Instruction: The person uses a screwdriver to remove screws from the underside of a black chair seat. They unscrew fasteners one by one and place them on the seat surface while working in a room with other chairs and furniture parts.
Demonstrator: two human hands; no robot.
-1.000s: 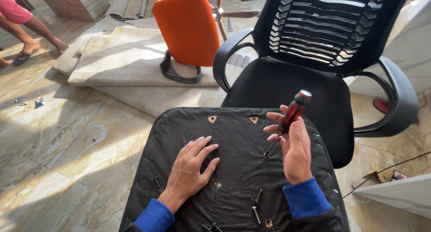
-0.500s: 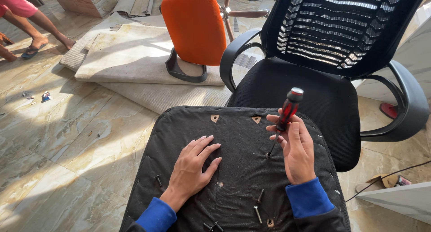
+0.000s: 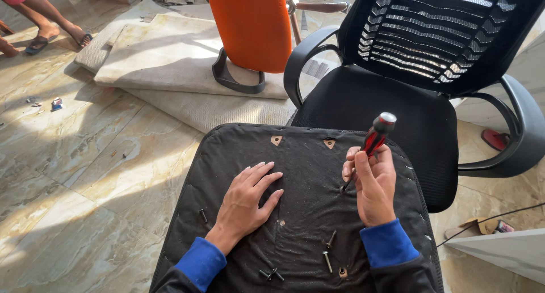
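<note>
An upturned black seat cushion (image 3: 306,162) lies in front of me, its fabric underside up. My left hand (image 3: 247,201) rests flat on it, fingers spread. My right hand (image 3: 370,182) grips a red-and-black screwdriver (image 3: 374,136), its tip pressed into the fabric at a hole right of centre. Several loose black screws (image 3: 328,247) lie on the cushion near my wrists, and one more screw (image 3: 203,215) sits by its left edge. Two tan triangular patches (image 3: 276,140) mark the far edge.
A black mesh-back office chair (image 3: 420,55) stands just behind the cushion on the right. An orange chair back (image 3: 252,26) leans on beige boards (image 3: 164,55) at the back left. Another person's legs (image 3: 40,20) show at top left. A white panel (image 3: 499,247) and cable lie right.
The view has shifted slightly down and left. My right hand closed more tightly round the screwdriver, which tilted a little to the right; my left hand stayed flat on the cushion.
</note>
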